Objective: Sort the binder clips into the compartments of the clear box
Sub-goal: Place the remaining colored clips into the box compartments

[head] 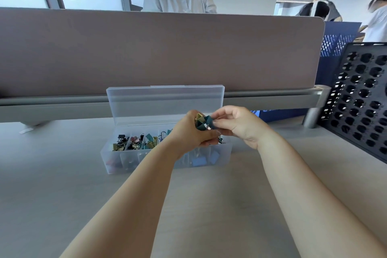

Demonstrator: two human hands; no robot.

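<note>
Step in hand (judged): one clip is being separated from a held bunch, for release into its compartment.

The left hand [192,132] is curled round a bunch of binder clips [200,119], with olive and teal bodies showing above the fist. The right hand [236,125] is closed in a pinch on a teal clip [209,120] at the right edge of the bunch. Both hands are held above the right half of the clear box [229,148]; contact with it cannot be told.

Handling notes:
- The teal clip should be drawn out sideways and slowly, since the wire handles are likely hooked together.
- The left grip should be kept firm so that the rest is not spilled.
- Release is best made low over the chosen compartment, because a clip dropped from height could bounce across a divider.
- The target should be checked first (whether sorting goes by colour or size is not stated in the task).

Containers:
- The box stands on the table [62,174], with its lid [165,102] raised behind it, in front of the desk partition [146,48].
- Rear row, from the left: black and olive clips [119,143]; then a mixed lot with pink and black [135,142]; then teal and olive [149,139]. Further right the contents are hidden by the left hand.
- Front row, seen only through the cloudy wall: something reddish at far left [112,162] and light blue clips [201,161] toward the right.
- The colours are not yet cleanly separated; sorting is judged to be partway.
</note>
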